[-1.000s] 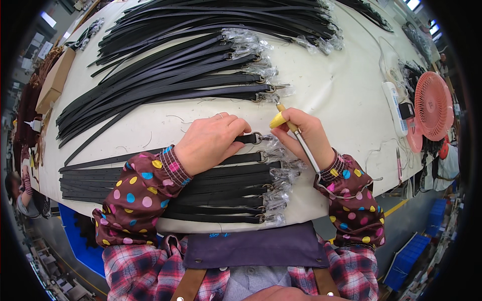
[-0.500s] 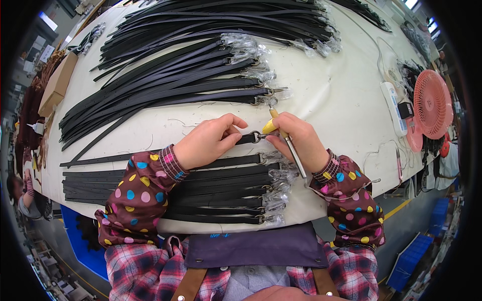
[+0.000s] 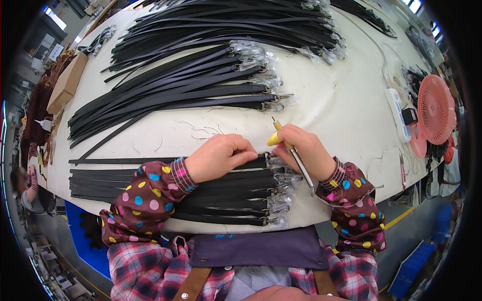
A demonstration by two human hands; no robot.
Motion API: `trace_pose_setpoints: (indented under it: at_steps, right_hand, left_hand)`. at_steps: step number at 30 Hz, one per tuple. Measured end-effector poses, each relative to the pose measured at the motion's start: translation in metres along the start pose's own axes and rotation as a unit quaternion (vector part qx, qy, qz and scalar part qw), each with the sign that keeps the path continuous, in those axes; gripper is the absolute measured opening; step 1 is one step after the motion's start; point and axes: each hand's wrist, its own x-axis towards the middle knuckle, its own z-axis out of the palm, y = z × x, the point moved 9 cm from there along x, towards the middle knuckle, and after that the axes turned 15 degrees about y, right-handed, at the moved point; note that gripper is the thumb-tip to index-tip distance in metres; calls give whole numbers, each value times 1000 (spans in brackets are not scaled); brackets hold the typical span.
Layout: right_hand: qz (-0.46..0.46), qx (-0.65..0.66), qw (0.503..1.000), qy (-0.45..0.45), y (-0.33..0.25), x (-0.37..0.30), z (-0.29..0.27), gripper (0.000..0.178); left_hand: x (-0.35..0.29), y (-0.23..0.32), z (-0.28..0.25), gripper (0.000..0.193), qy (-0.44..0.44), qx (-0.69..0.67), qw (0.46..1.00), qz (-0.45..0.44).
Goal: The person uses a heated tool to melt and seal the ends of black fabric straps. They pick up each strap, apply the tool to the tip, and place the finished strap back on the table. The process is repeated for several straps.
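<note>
My left hand (image 3: pixel 221 158) is closed, its fingertips pressed together on the buckle end of a black strap (image 3: pixel 260 163). That strap lies at the top of the near row of black straps (image 3: pixel 221 204), whose metal fittings are wrapped in clear plastic (image 3: pixel 280 203). In my right hand (image 3: pixel 307 153) is a corded pen-shaped tool (image 3: pixel 301 168) with a silver shaft, its thin tip pointing up and away. A yellow cover (image 3: pixel 273 139) sits on a right fingertip. My right thumb and lower fingers are close to the strap's plastic-wrapped fitting; whether they touch it I cannot tell.
Larger piles of black straps (image 3: pixel 175 93) lie farther back on the white table (image 3: pixel 331 100). Loose thread ends are scattered before me. To the right are a white power strip (image 3: pixel 399 115) and a pink fan (image 3: pixel 436 109). A cardboard box (image 3: pixel 68 84) stands left.
The strap, held up above the near row before, is now down against it. My left hand has moved slightly right and nearer. The tool stays in my right hand, with its tip lower.
</note>
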Motion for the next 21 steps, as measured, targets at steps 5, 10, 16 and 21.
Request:
trace_pose_setpoints:
  at_steps: [5, 10, 16, 21]
  right_hand:
    - [3, -7, 999, -37, -10, 0, -2, 19]
    - [-39, -43, 998, 7, -6, -3, -1, 16]
    - [-47, -75, 996, 26, -8, 3, -6, 15]
    - [-39, -84, 995, 43, -7, 4, -12, 17]
  left_hand:
    - [-8, 7, -11, 16, -65, 65, 995, 32]
    - [34, -14, -65, 13, 172, 254, 943, 127]
    - [31, -26, -72, 17, 219, 322, 906, 168]
    - [39, -20, -68, 11, 223, 388, 869, 213]
